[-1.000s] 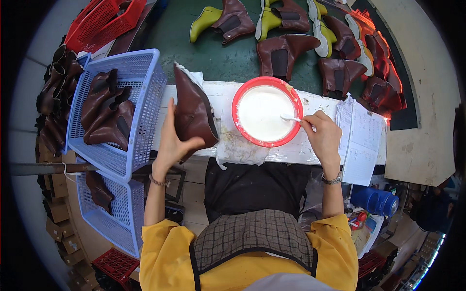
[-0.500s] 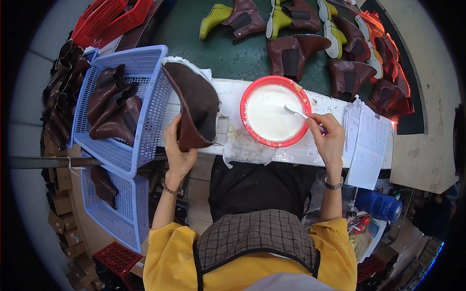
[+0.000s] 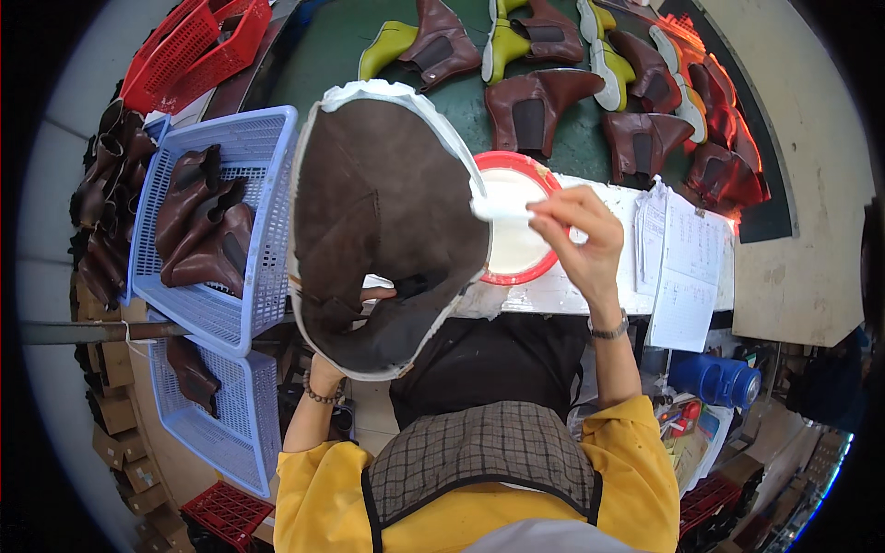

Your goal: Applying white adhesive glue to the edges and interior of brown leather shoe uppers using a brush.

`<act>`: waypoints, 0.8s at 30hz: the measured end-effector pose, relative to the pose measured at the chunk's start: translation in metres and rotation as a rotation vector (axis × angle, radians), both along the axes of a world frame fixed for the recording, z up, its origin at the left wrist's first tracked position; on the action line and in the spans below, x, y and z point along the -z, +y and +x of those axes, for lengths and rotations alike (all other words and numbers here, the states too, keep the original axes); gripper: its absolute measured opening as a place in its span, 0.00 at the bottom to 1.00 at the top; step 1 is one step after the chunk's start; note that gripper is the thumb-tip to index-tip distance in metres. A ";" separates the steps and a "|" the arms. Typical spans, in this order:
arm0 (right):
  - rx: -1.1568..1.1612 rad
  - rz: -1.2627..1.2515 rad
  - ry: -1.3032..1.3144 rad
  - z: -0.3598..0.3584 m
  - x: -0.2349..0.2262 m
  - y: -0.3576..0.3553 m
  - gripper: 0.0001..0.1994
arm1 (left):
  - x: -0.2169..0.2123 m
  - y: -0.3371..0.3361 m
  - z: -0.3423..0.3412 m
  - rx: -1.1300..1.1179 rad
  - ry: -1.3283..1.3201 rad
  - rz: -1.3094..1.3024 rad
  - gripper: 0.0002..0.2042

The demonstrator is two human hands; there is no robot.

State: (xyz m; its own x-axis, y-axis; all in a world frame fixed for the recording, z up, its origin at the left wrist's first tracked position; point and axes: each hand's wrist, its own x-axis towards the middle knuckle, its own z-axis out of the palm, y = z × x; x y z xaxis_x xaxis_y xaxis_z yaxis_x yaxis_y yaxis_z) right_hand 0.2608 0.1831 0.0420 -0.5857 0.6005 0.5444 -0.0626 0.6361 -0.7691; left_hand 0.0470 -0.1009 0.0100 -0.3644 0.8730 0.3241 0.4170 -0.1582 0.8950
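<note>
The left hand (image 3: pixel 369 297) is mostly hidden behind a large brown boot upper (image 3: pixel 383 221), which it holds up off the surface (image 3: pixel 590 293) with its suede-like inner face turned toward the person; only a fingertip or two shows through near the elastic panel, so the grip is closed on the upper from behind. The upper stands near the middle of the view, in front of the blue basket (image 3: pixel 235 230) of more brown uppers on the left, and its pale edge runs all around. The right hand (image 3: pixel 581 235) pinches a small white brush (image 3: pixel 502 210) and has its tip right at the upper's right edge, just over the red-rimmed bowl (image 3: pixel 516 221) of white paste on the white surface. To my eye the coating of the edge is in hand: the brush looks loaded and is meeting the rim. The next move would call for a steady drag along that pale border, with the left hand turning the piece to feed fresh edge to the brush. Finished brown boots on green lasts (image 3: pixel 535 101) stand far off on the dark belt, papers (image 3: pixel 687 258) lie to the right.
</note>
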 end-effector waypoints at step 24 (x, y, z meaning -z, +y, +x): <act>-0.015 -0.001 0.015 0.005 -0.009 -0.003 0.10 | -0.001 0.033 -0.012 -0.018 -0.491 0.083 0.35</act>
State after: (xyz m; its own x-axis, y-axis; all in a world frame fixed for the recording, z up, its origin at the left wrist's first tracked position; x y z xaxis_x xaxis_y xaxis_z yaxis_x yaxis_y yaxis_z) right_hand 0.2662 0.1798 0.0513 -0.5865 0.5922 0.5526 -0.0839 0.6342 -0.7686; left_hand 0.0354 -0.0677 0.0106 -0.5067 0.8435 0.1786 -0.0476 -0.2342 0.9710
